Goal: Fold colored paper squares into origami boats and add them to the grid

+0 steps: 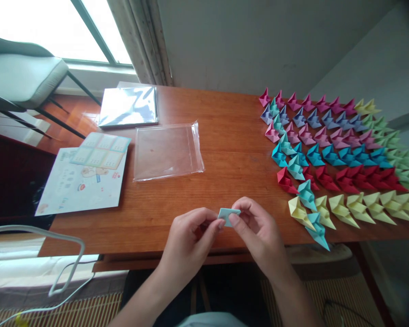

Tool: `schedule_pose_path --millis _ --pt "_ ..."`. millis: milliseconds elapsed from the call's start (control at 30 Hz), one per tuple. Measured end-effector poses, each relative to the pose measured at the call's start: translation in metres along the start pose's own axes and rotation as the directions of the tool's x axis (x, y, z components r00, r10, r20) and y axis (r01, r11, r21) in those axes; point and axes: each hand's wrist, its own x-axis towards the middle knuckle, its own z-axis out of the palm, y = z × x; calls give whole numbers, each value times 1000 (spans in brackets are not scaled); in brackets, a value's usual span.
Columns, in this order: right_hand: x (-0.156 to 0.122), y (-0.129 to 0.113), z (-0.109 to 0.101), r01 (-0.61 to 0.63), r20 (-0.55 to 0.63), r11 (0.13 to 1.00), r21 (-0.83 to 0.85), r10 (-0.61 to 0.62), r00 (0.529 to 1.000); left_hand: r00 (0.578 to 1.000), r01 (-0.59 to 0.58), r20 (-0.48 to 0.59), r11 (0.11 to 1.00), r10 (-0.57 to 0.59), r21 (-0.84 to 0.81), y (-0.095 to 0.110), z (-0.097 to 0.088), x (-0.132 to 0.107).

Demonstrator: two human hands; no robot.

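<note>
And here are the hands: the left hand [189, 234] and right hand [261, 231] both pinching, thumbs against fingers, on one small folded piece of pale turquoise paper [224, 213] held between them over the near side of the brown wooden bench [225, 181]. Ahead and to their left lies a flat, clear plastic sleeve [167, 152], wood grain showing straight through it. Beyond that, a shiny plastic-wrapped pack [127, 106], glare hiding its contents. Farther left, a pale gridded sheet [102, 150] overlaps a white printed card [85, 193]. Now to the right, and it's crowded: rows of pointed folded-paper figures [322, 178] in pink, purple, blue, red and yellow, pale green ones along their far right end, and a slanting turquoise line crossing their near ends. The closest turquoise figure [317, 231] sits just right of the right hand, at the bench's near edge.
</note>
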Motion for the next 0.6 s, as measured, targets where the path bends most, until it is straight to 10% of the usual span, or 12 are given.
schedule_pose_path --millis 600 --pt "13 1 -6 -12 79 996 90 5 997 951 237 280 885 -128 -402 5 -8 4"
